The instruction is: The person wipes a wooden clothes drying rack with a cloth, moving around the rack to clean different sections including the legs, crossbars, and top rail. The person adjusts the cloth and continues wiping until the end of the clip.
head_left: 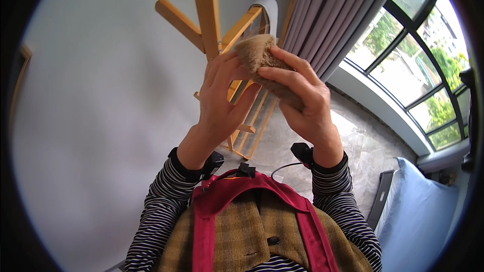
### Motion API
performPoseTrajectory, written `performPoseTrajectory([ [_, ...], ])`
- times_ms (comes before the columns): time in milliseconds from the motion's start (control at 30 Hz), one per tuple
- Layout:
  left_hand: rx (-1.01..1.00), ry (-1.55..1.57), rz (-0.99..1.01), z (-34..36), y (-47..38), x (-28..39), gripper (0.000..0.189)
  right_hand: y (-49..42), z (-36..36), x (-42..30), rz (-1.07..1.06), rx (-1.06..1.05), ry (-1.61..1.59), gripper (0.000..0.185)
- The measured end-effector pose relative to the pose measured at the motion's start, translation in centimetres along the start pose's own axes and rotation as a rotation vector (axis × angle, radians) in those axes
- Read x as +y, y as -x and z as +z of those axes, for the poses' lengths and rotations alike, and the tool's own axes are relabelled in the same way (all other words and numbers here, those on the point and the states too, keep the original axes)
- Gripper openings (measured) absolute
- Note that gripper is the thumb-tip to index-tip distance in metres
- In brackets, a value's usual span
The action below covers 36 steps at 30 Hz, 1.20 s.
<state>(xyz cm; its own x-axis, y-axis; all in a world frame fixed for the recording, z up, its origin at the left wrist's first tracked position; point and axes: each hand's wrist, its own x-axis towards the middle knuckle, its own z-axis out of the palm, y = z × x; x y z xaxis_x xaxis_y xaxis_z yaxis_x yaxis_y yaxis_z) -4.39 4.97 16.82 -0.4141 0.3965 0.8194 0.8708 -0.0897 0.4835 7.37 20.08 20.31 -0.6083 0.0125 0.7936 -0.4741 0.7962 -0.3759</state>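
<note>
A brown cloth (266,60), fuzzy and folded, is held up in front of me, partly blurred. My right hand (308,90) grips it, fingers over its right side. My left hand (227,90) is raised beside the cloth's left edge with the thumb apart from the fingers; whether it touches the cloth is unclear. Behind both hands stands a wooden rack (207,11) with slanted arms. A pale grey item (269,7) hangs over one of its arms.
Grey-mauve curtains (321,11) hang beside a dark-framed window (408,30). A bed with a light blue cover (419,204) stands at the lower right. A plain wall (94,102) rises on the left above a grey tiled floor (355,147).
</note>
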Motion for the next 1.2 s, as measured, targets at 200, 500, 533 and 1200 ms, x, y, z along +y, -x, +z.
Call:
performPoseTrajectory([
  [200, -0.071, 0.161, -0.2, 0.8, 0.7, -0.6, 0.045, -0.5, 0.8, 1.8, 0.26, 0.051, -0.504, 0.042],
  [500, 0.344, 0.009, 0.028, 0.1, 1.1, -3.9, 0.041, -1.8, 2.7, 6.7, 0.495, 0.451, -0.872, 0.046],
  [533, 0.361, 0.011, -0.091, 0.2, 1.1, -4.4, 0.06, -2.7, 3.4, 7.3, 0.402, 0.362, -0.766, 0.049],
  [1200, 0.038, 0.421, -0.655, 1.8, 0.2, -7.7, 0.037, -7.9, 7.2, 10.8, 0.172, -0.142, 0.042, 0.054],
])
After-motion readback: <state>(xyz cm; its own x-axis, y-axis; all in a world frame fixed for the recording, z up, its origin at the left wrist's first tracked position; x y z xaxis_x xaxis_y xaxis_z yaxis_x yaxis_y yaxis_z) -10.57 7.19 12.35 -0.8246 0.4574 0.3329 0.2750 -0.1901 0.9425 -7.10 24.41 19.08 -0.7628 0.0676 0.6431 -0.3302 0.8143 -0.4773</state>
